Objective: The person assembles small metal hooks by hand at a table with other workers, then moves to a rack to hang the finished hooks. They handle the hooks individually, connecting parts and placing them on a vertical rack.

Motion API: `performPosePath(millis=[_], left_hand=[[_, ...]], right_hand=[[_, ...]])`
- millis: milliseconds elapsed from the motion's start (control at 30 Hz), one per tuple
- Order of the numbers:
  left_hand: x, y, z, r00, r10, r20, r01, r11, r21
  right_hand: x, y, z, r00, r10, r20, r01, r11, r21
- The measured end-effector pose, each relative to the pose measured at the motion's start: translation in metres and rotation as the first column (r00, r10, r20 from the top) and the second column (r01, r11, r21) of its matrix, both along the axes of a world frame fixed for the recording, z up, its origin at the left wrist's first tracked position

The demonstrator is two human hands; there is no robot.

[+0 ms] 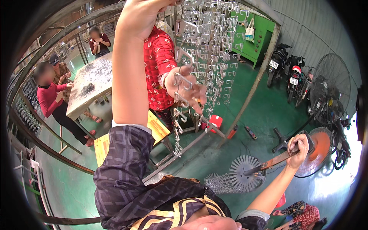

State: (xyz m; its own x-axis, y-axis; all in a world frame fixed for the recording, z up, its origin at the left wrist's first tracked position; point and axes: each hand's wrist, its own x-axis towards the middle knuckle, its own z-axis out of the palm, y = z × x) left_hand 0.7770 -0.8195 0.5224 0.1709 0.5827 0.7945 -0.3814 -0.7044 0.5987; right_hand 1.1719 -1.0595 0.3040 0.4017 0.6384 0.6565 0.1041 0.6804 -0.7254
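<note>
Left hand raised at top centre, fingers closed around the top of a hanging rack of shiny metal hooks, right hand at right, fist wrapped around a long rust-brown metal rod tipped with a spiked grey metal disc.

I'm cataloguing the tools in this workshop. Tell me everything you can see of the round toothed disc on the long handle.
The toothed disc is a flat, round, pale grey piece, metal by the look of it, ringed with short radial teeth. A long flat handle, reddish brown, runs up and right from its centre into the person's right hand, which is closed around the far end. The disc hangs low over the green floor, tilted towards the camera, beside a heap of small metal hooks.
</note>
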Motion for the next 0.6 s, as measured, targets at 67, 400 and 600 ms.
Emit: performPosePath(millis=[67, 400, 600], left_hand=[[0.011, 0.012, 0.002, 0.986, -0.138, 0.095, 0.132, 0.989, 0.066], [0.043, 0.014, -0.058, 0.975, -0.115, -0.193, 0.108, 0.993, -0.047], [0.054, 0.003, -0.137, 0.915, -0.334, -0.224, 0.204, 0.865, -0.459]], right_hand=[[-0.001, -0.002, 0.002, 1.000, 0.001, 0.000, -0.001, 1.000, -0.005], [0.002, -0.002, 0.000, 1.000, -0.015, -0.008, 0.015, 1.000, -0.010], [0.003, -0.002, 0.000, 0.997, -0.072, 0.028, 0.072, 0.997, -0.008]])
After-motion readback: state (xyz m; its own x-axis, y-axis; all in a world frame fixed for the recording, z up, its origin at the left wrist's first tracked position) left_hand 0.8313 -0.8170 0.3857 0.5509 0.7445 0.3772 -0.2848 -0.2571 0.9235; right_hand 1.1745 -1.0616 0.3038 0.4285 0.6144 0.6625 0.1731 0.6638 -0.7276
